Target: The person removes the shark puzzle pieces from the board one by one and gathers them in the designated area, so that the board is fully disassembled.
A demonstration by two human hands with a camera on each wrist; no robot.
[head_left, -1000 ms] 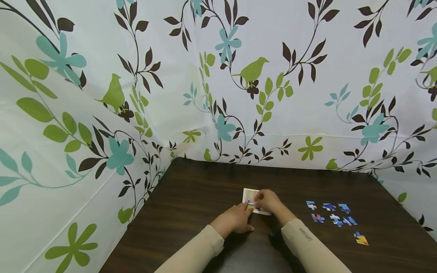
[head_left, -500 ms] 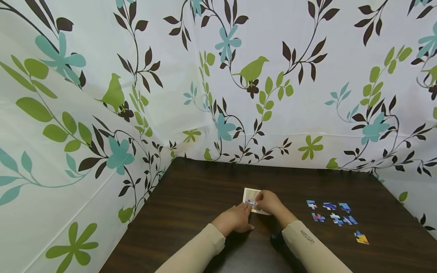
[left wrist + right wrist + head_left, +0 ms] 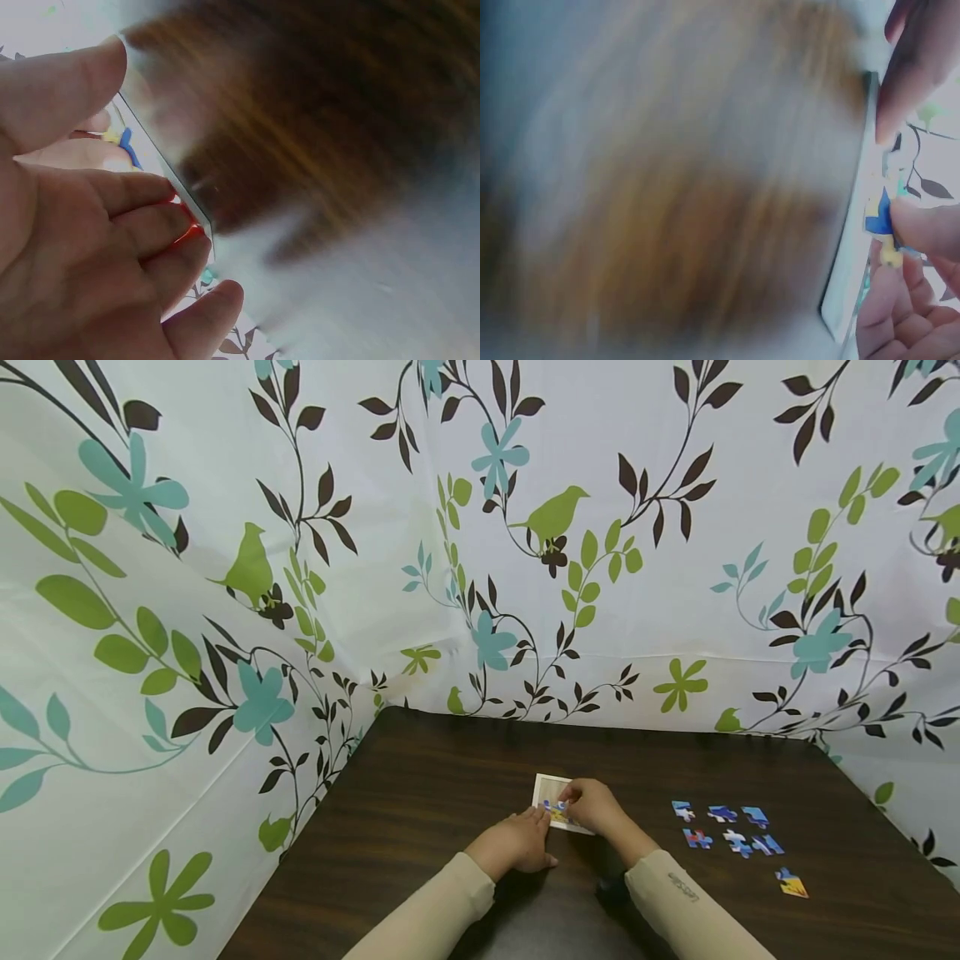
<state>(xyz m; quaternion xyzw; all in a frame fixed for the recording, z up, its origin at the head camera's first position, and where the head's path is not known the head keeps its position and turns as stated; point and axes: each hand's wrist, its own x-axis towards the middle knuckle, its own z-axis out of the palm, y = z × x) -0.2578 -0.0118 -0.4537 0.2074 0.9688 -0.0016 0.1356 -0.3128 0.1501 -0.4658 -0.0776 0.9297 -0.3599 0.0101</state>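
Note:
A small wooden puzzle tray [image 3: 542,786] with a pale rim lies mid-table in the head view. Along its near edge are blue and yellow jigsaw pieces [image 3: 553,811], partly covered by the hands. My left hand [image 3: 516,842] rests at the tray's near left corner, fingers extended onto its edge; the left wrist view shows the fingers lying along the rim. Over the tray's right side, my right hand [image 3: 596,806] pinches a blue and yellow puzzle piece [image 3: 881,213] between thumb and fingers. Whether that piece touches the tray floor is hidden.
To the right on the dark wooden table [image 3: 450,777] lie several loose puzzle pieces in two rows, among them a red and blue piece [image 3: 697,838]. A yellow and blue corner piece [image 3: 791,882] lies nearer. A patterned curtain [image 3: 600,610] stands behind the table.
My right hand has made small shifts over the tray's near right part, and more yellow shows between the hands. The left hand stays at the corner. The loose pieces lie as before.

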